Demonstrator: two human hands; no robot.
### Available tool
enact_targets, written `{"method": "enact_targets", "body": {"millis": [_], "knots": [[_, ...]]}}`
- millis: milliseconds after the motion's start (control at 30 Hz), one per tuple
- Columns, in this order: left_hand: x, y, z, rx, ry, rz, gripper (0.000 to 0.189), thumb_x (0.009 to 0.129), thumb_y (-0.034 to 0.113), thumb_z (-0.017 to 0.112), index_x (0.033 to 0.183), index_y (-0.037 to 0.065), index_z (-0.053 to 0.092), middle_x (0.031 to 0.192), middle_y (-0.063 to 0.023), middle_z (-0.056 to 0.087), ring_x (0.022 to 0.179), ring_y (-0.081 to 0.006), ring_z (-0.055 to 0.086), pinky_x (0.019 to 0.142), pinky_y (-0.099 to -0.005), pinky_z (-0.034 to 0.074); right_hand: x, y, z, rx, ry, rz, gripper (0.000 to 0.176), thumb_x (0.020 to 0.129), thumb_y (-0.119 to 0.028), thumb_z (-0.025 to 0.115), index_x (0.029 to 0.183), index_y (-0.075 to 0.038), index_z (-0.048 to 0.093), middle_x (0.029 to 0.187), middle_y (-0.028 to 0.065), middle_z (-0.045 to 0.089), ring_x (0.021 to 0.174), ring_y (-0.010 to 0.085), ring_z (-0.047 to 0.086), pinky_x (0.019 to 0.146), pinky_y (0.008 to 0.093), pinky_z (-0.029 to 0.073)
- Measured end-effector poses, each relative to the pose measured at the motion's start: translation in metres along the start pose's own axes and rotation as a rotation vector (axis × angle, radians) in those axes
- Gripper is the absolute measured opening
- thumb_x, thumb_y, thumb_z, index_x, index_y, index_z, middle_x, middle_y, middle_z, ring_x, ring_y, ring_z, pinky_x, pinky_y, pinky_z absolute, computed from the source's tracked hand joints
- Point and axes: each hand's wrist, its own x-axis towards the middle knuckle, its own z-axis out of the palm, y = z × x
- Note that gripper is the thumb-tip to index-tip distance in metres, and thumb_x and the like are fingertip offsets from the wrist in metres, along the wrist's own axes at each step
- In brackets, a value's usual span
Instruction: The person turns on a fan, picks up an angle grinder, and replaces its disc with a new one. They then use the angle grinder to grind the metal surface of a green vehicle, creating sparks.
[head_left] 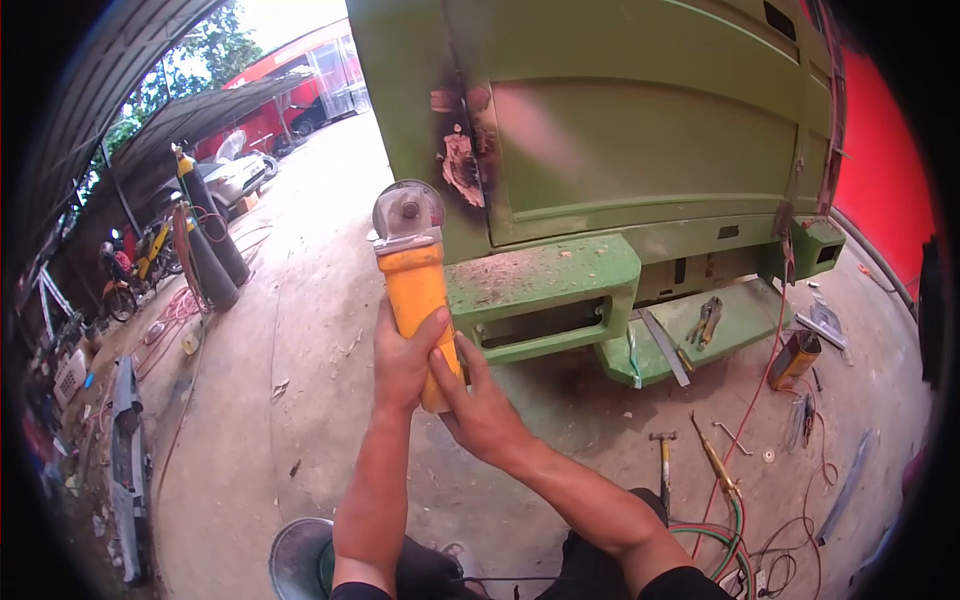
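l hand point(401, 358) & r hand point(480, 400) wrapped rnd grinder point(414, 290), lower body partly hidden

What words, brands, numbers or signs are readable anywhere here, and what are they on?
None can be read.
Yellow angle grinder: no legible marking.
Rectangular can: any print is too small to read.
Silver car: too small and blurred to tell.

Angle grinder point(412, 285) is yellow-orange with grey head point(410, 236), vehicle body point(650, 140) olive green with black-and-pinkish patch point(462, 170) near its left edge, bumper point(612, 262) lighter green, speckled rusty brown on top, floor point(330, 450) pale grey-beige, hose point(738, 520) near floor's lower right corner green, sleeves point(690, 584) black
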Motion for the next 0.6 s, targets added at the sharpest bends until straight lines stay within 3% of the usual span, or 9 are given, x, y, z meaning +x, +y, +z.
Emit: {"method": "enact_targets", "body": {"millis": [200, 333, 400, 433, 500, 600], "knots": [[0.016, -0.017, 0.007, 0.133, 0.023, -0.002, 0.054, 0.088, 0.020, 0.077, 0.130, -0.002, 0.050, 0.112, -0.0084, 0.062, 0.098, -0.0142, 0.061, 0.084, -0.0291, 0.052, 0.002, 0.013, 0.006, -0.021, -0.001, 0.051, 0.085, 0.087, 0.003, 0.060, 0.160, -0.016, 0.022, 0.151, 0.0404, 0.023, 0.117, 0.0569, 0.054, 0.088, 0.0510, 0.056], [0.023, -0.020, 0.005, 0.199, 0.022, -0.017, 0.053, 0.087, 0.019, 0.077, 0.129, -0.002, 0.052, 0.111, -0.0083, 0.063, 0.096, -0.0144, 0.062, 0.083, -0.0296, 0.052, 0.003, 0.024, 0.014, 0.005, -0.016, 0.055, 0.087, 0.087, 0.000, 0.065, 0.160, -0.015, 0.021, 0.152, 0.0408, 0.021, 0.123, 0.0579, 0.050, 0.093, 0.0505, 0.054], [0.028, -0.025, 0.001, 0.221, 0.018, -0.010, 0.055, 0.086, 0.019, 0.078, 0.129, -0.002, 0.052, 0.110, -0.0080, 0.063, 0.095, -0.0147, 0.062, 0.083, -0.0301, 0.053, 0.010, 0.027, 0.010, 0.132, 0.004, 0.030, 0.095, 0.085, -0.008, 0.073, 0.161, -0.015, 0.015, 0.154, 0.0372, 0.019, 0.137, 0.0551, 0.037, 0.106, 0.0513, 0.046], [0.032, -0.026, 0.000, 0.238, 0.013, 0.000, 0.056, 0.086, 0.019, 0.078, 0.130, -0.002, 0.052, 0.110, -0.0078, 0.063, 0.094, -0.0150, 0.062, 0.083, -0.0306, 0.053, 0.011, 0.029, 0.010, 0.136, 0.008, 0.027, 0.095, 0.085, -0.008, 0.073, 0.161, -0.015, 0.015, 0.154, 0.0372, 0.019, 0.137, 0.0551, 0.037, 0.106, 0.0513, 0.046], [0.036, -0.026, -0.001, 0.305, -0.014, 0.008, 0.060, 0.085, 0.021, 0.079, 0.132, -0.002, 0.051, 0.111, -0.0092, 0.064, 0.096, -0.0165, 0.063, 0.084, -0.0317, 0.053, 0.012, 0.032, 0.012, 0.483, -0.020, 0.158, 0.107, 0.083, -0.017, 0.080, 0.161, -0.010, 0.007, 0.158, 0.0319, 0.017, 0.148, 0.0483, 0.023, 0.118, 0.0496, 0.032], [0.040, -0.026, 0.000, 0.478, -0.033, 0.030, 0.068, 0.082, 0.025, 0.081, 0.135, -0.003, 0.050, 0.114, -0.0126, 0.066, 0.099, -0.0197, 0.065, 0.087, -0.0336, 0.052, 0.013, 0.039, 0.033, 0.726, 0.028, 0.295, 0.112, 0.085, -0.022, 0.080, 0.161, -0.006, -0.001, 0.161, 0.0277, 0.014, 0.151, 0.0434, 0.017, 0.122, 0.0469, 0.024]]}}
